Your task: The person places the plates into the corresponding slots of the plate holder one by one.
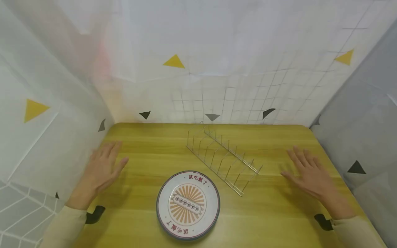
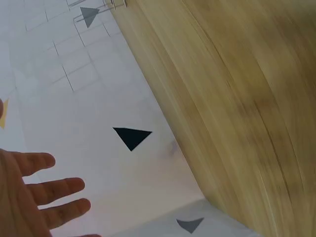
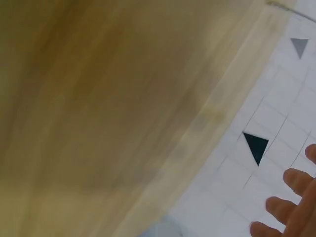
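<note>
One plate (image 1: pixel 188 205) — lettered 該吃飯了 in red.

Wears a long, pale cream left sleeve (image 1: pixel 63 227) and a matching right sleeve (image 1: pixel 355 232), both plain, loose-looking and slightly soft in outline, ending at the wrists and leaving left hand (image 1: pixel 100 170) and right hand (image 1: pixel 313 177) bare. Carries a small, dark black piece at the inner side of each cuff: a left black piece (image 1: pixel 95 215), blocky with rounded edges, and a right black piece (image 1: pixel 323 222), similarly curved, with a little tab beside the fabric.
</note>
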The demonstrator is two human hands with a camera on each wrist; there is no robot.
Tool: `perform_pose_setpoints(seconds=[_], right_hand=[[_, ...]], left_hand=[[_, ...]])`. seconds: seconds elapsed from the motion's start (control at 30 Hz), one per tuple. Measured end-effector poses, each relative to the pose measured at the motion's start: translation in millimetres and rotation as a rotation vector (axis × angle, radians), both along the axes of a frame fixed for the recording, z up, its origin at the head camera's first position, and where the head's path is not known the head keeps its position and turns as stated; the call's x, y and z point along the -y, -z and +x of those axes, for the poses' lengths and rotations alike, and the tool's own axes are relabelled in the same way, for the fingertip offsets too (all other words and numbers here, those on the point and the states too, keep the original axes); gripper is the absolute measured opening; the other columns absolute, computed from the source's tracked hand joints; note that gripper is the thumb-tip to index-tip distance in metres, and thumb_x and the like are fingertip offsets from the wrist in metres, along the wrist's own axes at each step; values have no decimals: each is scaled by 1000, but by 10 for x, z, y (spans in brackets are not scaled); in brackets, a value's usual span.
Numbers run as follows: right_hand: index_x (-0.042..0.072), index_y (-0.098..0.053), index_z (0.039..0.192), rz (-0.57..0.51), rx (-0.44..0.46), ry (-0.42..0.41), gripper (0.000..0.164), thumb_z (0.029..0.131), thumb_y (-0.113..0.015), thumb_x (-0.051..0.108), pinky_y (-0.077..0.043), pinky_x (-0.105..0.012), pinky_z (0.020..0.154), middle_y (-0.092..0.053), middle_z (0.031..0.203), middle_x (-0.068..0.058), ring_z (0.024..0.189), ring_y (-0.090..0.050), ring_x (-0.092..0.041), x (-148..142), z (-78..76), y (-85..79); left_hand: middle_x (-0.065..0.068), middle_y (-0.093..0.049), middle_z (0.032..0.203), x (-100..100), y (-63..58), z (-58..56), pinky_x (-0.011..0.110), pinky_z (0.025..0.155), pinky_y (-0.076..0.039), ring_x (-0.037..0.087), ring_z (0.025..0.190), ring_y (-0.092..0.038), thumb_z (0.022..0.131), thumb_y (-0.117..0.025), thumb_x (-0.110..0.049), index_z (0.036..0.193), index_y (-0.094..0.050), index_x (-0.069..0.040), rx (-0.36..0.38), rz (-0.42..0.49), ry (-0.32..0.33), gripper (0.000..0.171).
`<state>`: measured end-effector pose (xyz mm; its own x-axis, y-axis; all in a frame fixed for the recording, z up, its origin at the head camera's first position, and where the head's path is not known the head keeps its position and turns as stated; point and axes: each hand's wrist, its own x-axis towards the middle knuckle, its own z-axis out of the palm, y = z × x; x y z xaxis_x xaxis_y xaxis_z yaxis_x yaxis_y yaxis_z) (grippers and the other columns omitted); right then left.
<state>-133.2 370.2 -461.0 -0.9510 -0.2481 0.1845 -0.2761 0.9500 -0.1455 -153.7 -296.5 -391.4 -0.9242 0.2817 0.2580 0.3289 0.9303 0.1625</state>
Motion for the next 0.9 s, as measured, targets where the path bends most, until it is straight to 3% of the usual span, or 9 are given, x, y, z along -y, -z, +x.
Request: perform_pose_setpoints(seconds=[0.2,0.4,0.53,0.63,0.9], right_hand=[[10,5,158,-306,164,-53,104,90,-67,43,-16,-70,110,-3,161,-27,144,-12,-54,358,-25,0],[22,13,156,-502,247,-70,119,82,-77,42,-22,-70,108,3,164,-17,145,-13,-51,798,-65,100],[27,15,156,-607,251,-104,124,79,-82,35,-21,-71,108,3,165,-14,146,-13,-48,1019,-112,150],[26,15,156,-665,258,-126,125,78,-83,30,-21,-71,108,2,164,-17,145,-15,-49,1113,-137,199],[20,7,157,-704,226,-176,126,73,-87,23,-29,-73,102,-7,162,-22,136,-34,-53,1134,-168,309]], left_hand=[[21,-44,143,-218,78,-54,62,104,-35,43,127,-47,100,-49,-45,153,-30,-6,40,17,129,67],[12,-56,127,-618,265,-125,46,78,-54,28,97,-64,95,-55,-54,154,-31,-24,92,-28,263,70],[8,-56,120,-889,389,-177,32,68,-52,15,85,-60,89,-58,-62,154,-30,-30,158,-46,360,78],[6,-55,112,-1035,461,-210,27,64,-47,10,77,-52,85,-62,-65,154,-32,-27,192,-45,418,84],[5,-53,105,-1189,620,-288,24,62,-42,9,74,-44,80,-69,-62,148,-43,-19,212,-42,458,85]])
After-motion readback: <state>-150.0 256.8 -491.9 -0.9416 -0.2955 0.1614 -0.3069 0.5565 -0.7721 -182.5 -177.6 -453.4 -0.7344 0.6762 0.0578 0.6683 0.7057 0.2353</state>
